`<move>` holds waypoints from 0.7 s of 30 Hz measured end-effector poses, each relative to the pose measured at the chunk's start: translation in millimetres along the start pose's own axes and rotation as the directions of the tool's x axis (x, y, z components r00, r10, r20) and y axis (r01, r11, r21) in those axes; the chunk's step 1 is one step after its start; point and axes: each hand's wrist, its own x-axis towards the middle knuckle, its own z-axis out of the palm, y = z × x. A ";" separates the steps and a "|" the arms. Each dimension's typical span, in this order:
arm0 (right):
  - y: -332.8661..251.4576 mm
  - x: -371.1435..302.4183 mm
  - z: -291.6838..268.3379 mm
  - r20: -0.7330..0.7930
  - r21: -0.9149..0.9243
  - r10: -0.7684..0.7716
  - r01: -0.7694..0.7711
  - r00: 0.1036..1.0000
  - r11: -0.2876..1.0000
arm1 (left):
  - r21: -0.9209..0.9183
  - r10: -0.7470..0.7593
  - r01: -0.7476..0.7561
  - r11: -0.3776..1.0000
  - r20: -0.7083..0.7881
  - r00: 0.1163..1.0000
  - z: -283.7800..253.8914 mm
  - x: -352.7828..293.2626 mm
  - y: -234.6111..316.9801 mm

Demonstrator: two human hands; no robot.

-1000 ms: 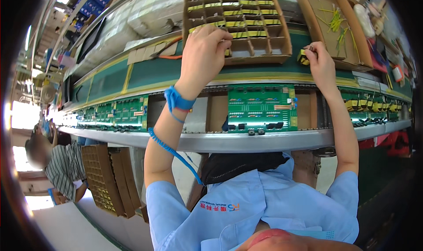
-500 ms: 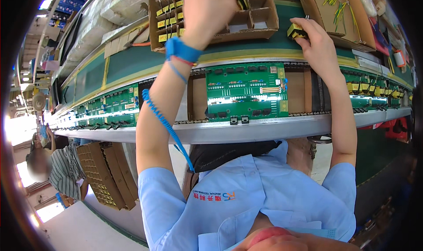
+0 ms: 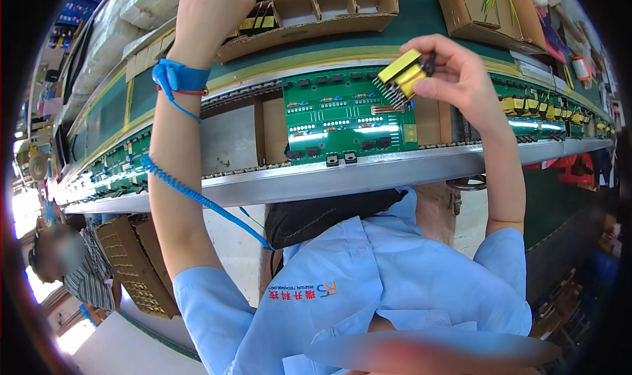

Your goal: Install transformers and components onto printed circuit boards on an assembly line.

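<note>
In my right hand (image 3: 459, 79) is a yellow and black transformer (image 3: 403, 69), gripped between thumb and fingers. Its row of metal pins points down and left, over the upper right corner of a green circuit board (image 3: 322, 126). That board lies on the conveyor rails and carries resistors, black parts and white connectors. My left hand (image 3: 220, 13), with a blue wrist strap (image 3: 187, 77) on its wrist, reaches to the left part of a divided cardboard box (image 3: 306, 32). The upper edge of the picture cuts off its fingers, so what they hold is hidden. Several yellow transformers stand in that box.
A metal rail (image 3: 276, 185) runs along the near side of the conveyor. More boards lie left and right; the right one bears yellow transformers (image 3: 540, 107). A carton (image 3: 469, 16) with green and yellow wires stands at the back right. Another person (image 3: 85, 263) is at the far left.
My right hand has brought the transformer from beside the box toward me, above the board, turning its pins downward. My left hand has shifted left along the box. The whole view has moved slightly.
</note>
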 end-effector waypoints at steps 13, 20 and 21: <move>21.2 12.9 0.4 0.090 -0.144 0.168 -0.155 0.982 0.977 | -0.467 -0.206 0.115 0.877 -0.147 0.968 -29.3 -39.2 23.4; 13.7 4.9 10.4 0.058 -0.215 0.099 -0.084 0.993 0.973 | -0.674 -0.098 0.126 0.728 0.079 0.992 -7.3 -89.3 5.4; 11.6 4.8 13.3 0.047 -0.248 0.084 -0.070 0.995 0.966 | -0.528 -0.004 0.056 0.847 0.099 0.995 -5.8 -96.2 1.8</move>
